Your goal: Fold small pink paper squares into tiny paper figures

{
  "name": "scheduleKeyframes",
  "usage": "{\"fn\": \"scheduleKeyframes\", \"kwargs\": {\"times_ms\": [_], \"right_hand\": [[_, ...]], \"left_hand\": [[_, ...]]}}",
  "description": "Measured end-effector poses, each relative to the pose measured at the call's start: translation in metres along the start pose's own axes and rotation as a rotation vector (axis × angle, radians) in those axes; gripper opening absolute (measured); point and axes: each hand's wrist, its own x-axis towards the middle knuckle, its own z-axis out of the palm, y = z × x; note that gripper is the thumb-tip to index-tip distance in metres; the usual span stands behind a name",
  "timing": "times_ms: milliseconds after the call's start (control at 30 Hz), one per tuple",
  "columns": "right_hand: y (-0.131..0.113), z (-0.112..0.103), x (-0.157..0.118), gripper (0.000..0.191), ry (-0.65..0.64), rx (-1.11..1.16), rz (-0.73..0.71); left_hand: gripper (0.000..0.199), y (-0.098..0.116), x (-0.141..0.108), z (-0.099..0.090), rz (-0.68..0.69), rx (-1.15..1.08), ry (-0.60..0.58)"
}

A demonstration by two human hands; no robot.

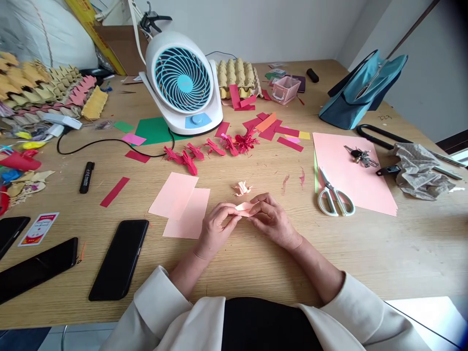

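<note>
The left hand [219, 226] and right hand [276, 222] pinch a small pink paper piece [244, 208] between their fingertips, just above the table [256, 268]; it looks partly folded, its shaping apparently unfinished. Just beyond it lies a small cut pink shape [242, 188], seemingly further along. To the left, the overlapping pink sheets [188, 214] are flat and look unworked, as does the pink stack [356, 180] under the scissors [334, 195]. Farther back, the fringed red pieces [188, 163] look already shaped, while flat red scraps [268, 127] remain plain. Counted from near to far: three black phones [119, 261], one piece in hand, two loose pink sheets, one black marker [87, 177], one cut pink shape, one pair of scissors, about six red pieces, some bunched too closely to count surely, one fan [185, 80] and one blue bag [361, 90]. The stack's sheets cannot be counted.
</note>
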Motion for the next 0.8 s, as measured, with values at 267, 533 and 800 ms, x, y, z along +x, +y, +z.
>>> {"fn": "scheduleKeyframes", "kwargs": {"times_ms": [267,533,800], "right_hand": [[0.002,0.0,-0.001,0.005,-0.056,-0.137,-0.038],[-0.002,0.002,-0.001,0.011,-0.173,-0.368,-0.092],[-0.002,0.005,-0.002,0.016,-0.229,-0.444,-0.102]], "left_hand": [[0.006,-0.005,-0.001,0.0,-0.021,-0.017,-0.045],[0.007,-0.01,-0.007,-0.001,-0.052,0.151,-0.156],[0.012,-0.004,-0.006,-0.005,0.035,0.303,-0.27]]}}
